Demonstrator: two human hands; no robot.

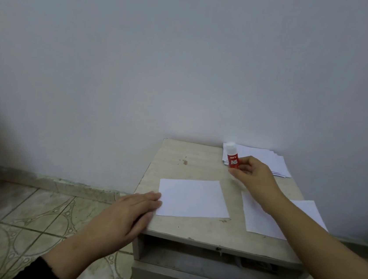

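Worn cabinet top [199, 159] by grey wall. At its left edge, left hand [128, 215] flat, fingers straight, touching first sheet [192, 197]. One glue stick [232, 159], nearly upright at back, pinched by right hand [252, 177]. Under forearm second sheet [258, 219], half hidden. Behind, paper stack [268, 158], count unclear.

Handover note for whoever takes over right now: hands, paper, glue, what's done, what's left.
Left hand: flat, fingertips on the left edge of the middle sheet.
Right hand: pinches the glue stick, upright, white cap on, in front of the paper stack.
Second sheet lies under the right forearm on the table.
Done: sheet laid out, glue in hand.
Left, likely: uncap, glue the sheet; no glue visible yet.
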